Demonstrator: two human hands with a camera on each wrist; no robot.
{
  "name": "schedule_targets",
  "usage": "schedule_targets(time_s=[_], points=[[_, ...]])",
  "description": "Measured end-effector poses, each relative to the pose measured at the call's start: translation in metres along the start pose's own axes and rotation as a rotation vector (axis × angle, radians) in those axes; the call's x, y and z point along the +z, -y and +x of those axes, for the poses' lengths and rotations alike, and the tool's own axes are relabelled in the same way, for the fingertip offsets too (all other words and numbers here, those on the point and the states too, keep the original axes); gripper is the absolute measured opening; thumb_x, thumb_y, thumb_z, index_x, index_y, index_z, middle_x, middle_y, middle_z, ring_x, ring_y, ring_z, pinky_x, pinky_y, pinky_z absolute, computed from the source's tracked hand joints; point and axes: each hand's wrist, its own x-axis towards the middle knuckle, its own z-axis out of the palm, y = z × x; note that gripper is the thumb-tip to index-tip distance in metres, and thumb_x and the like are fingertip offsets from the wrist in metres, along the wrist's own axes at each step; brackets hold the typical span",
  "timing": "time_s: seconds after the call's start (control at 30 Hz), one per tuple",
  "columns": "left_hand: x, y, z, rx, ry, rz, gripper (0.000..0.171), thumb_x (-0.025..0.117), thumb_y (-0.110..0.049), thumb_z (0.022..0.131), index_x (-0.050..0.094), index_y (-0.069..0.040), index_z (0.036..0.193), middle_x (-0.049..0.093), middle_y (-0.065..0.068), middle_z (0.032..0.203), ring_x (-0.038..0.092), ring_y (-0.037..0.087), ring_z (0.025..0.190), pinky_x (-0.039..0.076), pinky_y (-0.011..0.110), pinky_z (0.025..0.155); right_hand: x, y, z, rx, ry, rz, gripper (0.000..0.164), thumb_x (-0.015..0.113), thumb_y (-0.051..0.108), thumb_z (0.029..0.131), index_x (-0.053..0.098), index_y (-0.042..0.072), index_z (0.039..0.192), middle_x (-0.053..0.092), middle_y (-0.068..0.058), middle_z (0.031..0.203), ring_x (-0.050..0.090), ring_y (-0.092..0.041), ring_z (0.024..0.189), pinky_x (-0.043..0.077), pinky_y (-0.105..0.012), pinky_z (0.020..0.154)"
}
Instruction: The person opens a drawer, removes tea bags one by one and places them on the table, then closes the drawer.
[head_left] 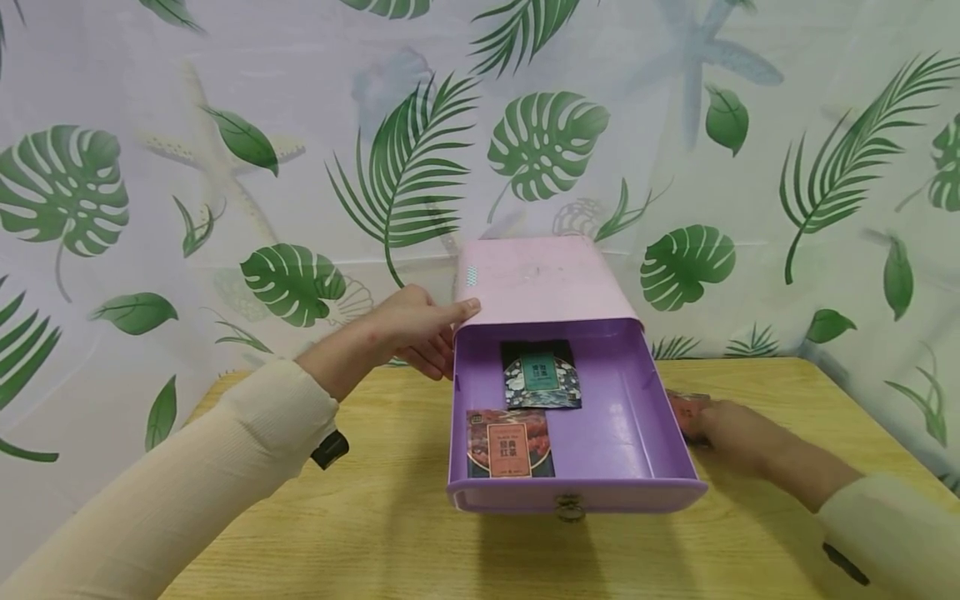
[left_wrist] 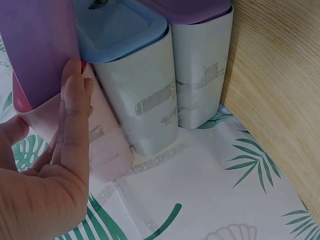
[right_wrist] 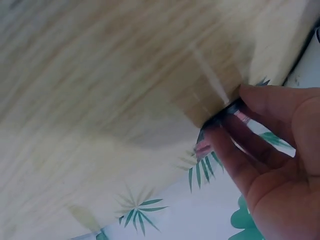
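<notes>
Okay, we've got the purple drawer (head_left: 611, 408) slid well out of the pink casing (head_left: 536, 279), two tea packets lying flat inside: one green-labelled packet (head_left: 542, 385) further back, one red-labelled packet (head_left: 510, 446) near the front left. We mark the left hand (head_left: 408, 325) as touching the casing's front left corner, thumb on top, fingers laid fairly straight down the side; reads as steadying. Hands well apart. The right hand (head_left: 723, 429) pinches a reddish packet (head_left: 686, 410) between thumb and fingers, just outside the drawer's right wall, over the wooden table (head_left: 360, 517); we can't tell if the packet touches the wood. Left wrist view adds a blue-fronted unit (left_wrist: 135, 100) and a purple-fronted unit (left_wrist: 200, 75) beside the casing, probably stacked under it.

Our call: mid-transfer of packets at the drawer, direction unclear from this instant. If it's loading, the next move calls for lifting the pinched packet over the right wall and laying it on the bare right side; if unloading, setting it down and letting go. Either way, we'd want the left hand bracing the casing, since an extended drawer could tip forward.
</notes>
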Motion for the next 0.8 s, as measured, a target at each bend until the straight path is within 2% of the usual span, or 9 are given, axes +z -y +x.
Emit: schedule_targets(time_s=[0.1, 0.13, 0.27, 0.4, 0.57, 0.67, 0.8], points=[[0.0, 0.0, 0.0, 0.004, 0.0, 0.004, 0.064, 0.052, -0.057, 0.086, 0.064, 0.005, 0.086, 0.067, 0.018, 0.075, 0.065, 0.031, 0.071, 0.057, 0.038, 0.062, -0.001, 0.004, 0.001, 0.057, 0.056, 0.007, 0.011, 0.068, 0.012, 0.077, 0.065, 0.023, 0.079, 0.058, 0.005, 0.07, 0.055, -0.015, 0.065, 0.052, -0.039, 0.06], [0.0, 0.0, 0.0, 0.005, -0.001, 0.006, 0.064, 0.052, -0.058, 0.086, 0.064, 0.005, 0.086, 0.067, 0.018, 0.075, 0.065, 0.031, 0.071, 0.057, 0.038, 0.063, -0.001, 0.005, 0.002, 0.069, 0.07, -0.002, 0.01, 0.067, 0.011, 0.078, 0.066, 0.021, 0.079, 0.057, 0.003, 0.07, 0.055, -0.016, 0.066, 0.052, -0.039, 0.06], [0.0, 0.001, 0.001, 0.008, 0.0, 0.007, 0.064, 0.052, -0.059, 0.086, 0.064, 0.005, 0.086, 0.067, 0.017, 0.075, 0.065, 0.03, 0.071, 0.057, 0.039, 0.064, -0.002, 0.004, 0.006, 0.079, 0.118, -0.027, 0.008, 0.064, 0.007, 0.079, 0.068, 0.011, 0.085, 0.058, -0.004, 0.075, 0.056, -0.022, 0.071, 0.052, -0.041, 0.065], [0.0, 0.003, 0.001, 0.002, -0.001, 0.001, 0.064, 0.052, -0.059, 0.086, 0.064, 0.005, 0.086, 0.067, 0.017, 0.075, 0.065, 0.03, 0.071, 0.058, 0.037, 0.061, -0.003, 0.002, 0.009, 0.088, 0.142, -0.021, 0.015, 0.059, 0.004, 0.084, 0.067, 0.007, 0.096, 0.062, -0.017, 0.093, 0.059, -0.034, 0.087, 0.052, -0.047, 0.077], [0.0, 0.003, 0.001, -0.005, -0.01, 0.003, 0.064, 0.052, -0.059, 0.086, 0.064, 0.005, 0.086, 0.067, 0.017, 0.075, 0.065, 0.03, 0.07, 0.057, 0.04, 0.064, -0.002, 0.001, 0.013, 0.123, 0.135, -0.004, 0.021, 0.055, 0.004, 0.087, 0.064, 0.004, 0.106, 0.056, -0.029, 0.109, 0.053, -0.044, 0.1, 0.049, -0.054, 0.084], [0.0, 0.002, 0.001, -0.002, -0.01, 0.011, 0.064, 0.053, -0.059, 0.085, 0.064, 0.004, 0.086, 0.067, 0.017, 0.075, 0.065, 0.03, 0.071, 0.057, 0.041, 0.066, -0.001, -0.001, 0.015, 0.138, 0.132, -0.007, 0.023, 0.056, 0.006, 0.087, 0.063, 0.002, 0.108, 0.055, -0.031, 0.11, 0.051, -0.046, 0.102, 0.048, -0.055, 0.085], [0.001, 0.001, 0.0, 0.002, -0.009, 0.015, 0.064, 0.053, -0.059, 0.085, 0.065, 0.004, 0.085, 0.067, 0.017, 0.075, 0.065, 0.03, 0.071, 0.058, 0.038, 0.063, 0.0, -0.005, 0.018, 0.117, 0.132, -0.026, 0.024, 0.056, 0.006, 0.086, 0.062, 0.002, 0.109, 0.057, -0.028, 0.107, 0.049, -0.045, 0.103, 0.047, -0.054, 0.087]])
